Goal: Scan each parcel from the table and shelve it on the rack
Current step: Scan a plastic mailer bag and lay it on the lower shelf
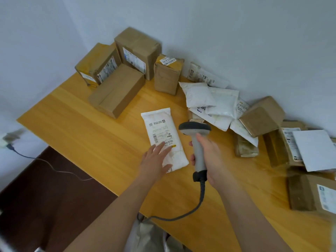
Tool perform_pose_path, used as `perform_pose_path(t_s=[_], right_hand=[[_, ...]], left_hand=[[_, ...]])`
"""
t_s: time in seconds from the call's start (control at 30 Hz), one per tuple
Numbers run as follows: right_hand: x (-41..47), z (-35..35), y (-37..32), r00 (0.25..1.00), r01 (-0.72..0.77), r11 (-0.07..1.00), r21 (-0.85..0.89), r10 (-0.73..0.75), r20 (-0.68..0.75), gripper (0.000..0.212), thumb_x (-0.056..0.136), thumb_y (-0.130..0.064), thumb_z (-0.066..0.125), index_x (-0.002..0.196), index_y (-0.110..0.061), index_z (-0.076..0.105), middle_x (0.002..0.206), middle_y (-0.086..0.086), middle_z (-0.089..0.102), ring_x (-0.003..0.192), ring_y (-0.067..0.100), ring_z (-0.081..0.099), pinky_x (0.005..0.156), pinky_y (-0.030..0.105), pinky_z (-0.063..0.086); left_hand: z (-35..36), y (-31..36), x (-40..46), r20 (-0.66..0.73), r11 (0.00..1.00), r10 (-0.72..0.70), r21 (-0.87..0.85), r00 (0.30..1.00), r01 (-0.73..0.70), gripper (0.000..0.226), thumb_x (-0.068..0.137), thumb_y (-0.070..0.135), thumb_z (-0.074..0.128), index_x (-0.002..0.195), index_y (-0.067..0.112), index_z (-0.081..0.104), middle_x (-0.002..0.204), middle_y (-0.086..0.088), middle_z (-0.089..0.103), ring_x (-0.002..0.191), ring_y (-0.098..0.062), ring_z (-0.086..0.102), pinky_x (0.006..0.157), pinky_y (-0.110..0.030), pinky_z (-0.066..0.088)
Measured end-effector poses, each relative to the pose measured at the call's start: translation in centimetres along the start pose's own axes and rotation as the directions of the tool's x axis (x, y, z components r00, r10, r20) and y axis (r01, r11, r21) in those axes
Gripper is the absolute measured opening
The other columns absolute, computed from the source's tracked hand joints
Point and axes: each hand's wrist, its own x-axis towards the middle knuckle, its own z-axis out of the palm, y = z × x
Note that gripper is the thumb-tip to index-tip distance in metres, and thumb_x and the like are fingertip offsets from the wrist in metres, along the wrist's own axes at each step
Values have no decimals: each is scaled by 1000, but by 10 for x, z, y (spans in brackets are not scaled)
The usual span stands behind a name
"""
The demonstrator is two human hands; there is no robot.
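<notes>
A flat white padded parcel (161, 135) lies label-up on the wooden table (81, 124), near its middle. My left hand (156, 160) rests on the parcel's near end with straight, spread fingers. My right hand (209, 157) grips the handle of a grey barcode scanner (197, 140), just right of the parcel; the scanner's dark head points away from me, toward the back of the table. Its cable (198, 202) runs down over the table's front edge. The rack is out of view.
Several brown cartons (116, 88) stand at the back left against the wall. A heap of white mailer bags (209, 100) and more brown boxes (261, 117) fill the right side. A dark floor (45, 197) and a wall socket with a cord (7, 140) lie at left.
</notes>
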Motion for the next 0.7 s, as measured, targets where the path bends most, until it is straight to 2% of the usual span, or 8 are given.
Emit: perform_pose_path(t_s=[0.07,0.27,0.33,0.4,0.47,0.57,0.63,0.7], right_hand=[[0,-1,0,1000,0,1000,1,0,0,39,98,-41,55,117,-6,59,111,8,64,45,11,53,49,28,44],[2,-2,-1,1000,-11,1000,-12,11,10,40,97,-43,56,113,-7,61,107,10,64,47,12,54,52,30,46],[0,1,-3,999,-18,1000,-7,18,32,34,97,-43,55,107,-10,61,98,11,64,50,15,54,56,33,46],[-1,2,-5,997,18,999,-37,-15,77,28,101,-37,51,105,-11,62,93,15,63,52,17,54,59,36,45],[-2,2,-9,991,65,994,-84,-55,124,27,103,-31,47,108,-9,62,93,19,62,54,18,54,60,36,45],[-1,3,-15,984,106,987,-122,-86,157,29,104,-30,46,112,-8,61,92,19,62,55,18,54,59,33,46],[1,3,-19,986,104,988,-115,-87,145,28,104,-30,46,113,-7,60,94,16,62,54,16,54,56,30,47],[2,3,-20,987,101,989,-106,-86,138,27,104,-30,47,113,-8,61,97,13,62,53,15,55,56,30,47]], left_hand=[[2,4,3,88,1000,4,21,996,-5,66,96,47,53,153,37,21,163,12,2,150,-21,0,120,-44,12],[1,4,6,124,999,-36,-26,992,40,65,92,49,58,150,35,31,162,11,11,149,-22,6,117,-45,24],[-3,7,8,87,998,-25,64,996,19,57,91,54,56,143,35,42,160,6,16,146,-25,12,118,-48,19],[-6,12,13,59,990,-8,141,998,-1,52,90,55,58,136,31,50,161,-3,9,148,-28,6,120,-50,10],[-5,16,22,64,988,4,155,998,-14,56,87,49,65,135,26,45,163,-5,-5,150,-29,-7,120,-51,3],[0,17,33,86,994,-14,112,996,4,77,82,39,74,143,23,29,164,-3,-7,150,-27,-11,122,-49,2],[1,14,37,115,995,-25,96,993,13,90,81,42,75,149,21,20,164,-3,-2,151,-27,-5,121,-48,7],[-6,14,40,144,998,-51,44,988,45,94,78,54,73,151,22,23,163,-2,10,149,-26,13,119,-47,22]])
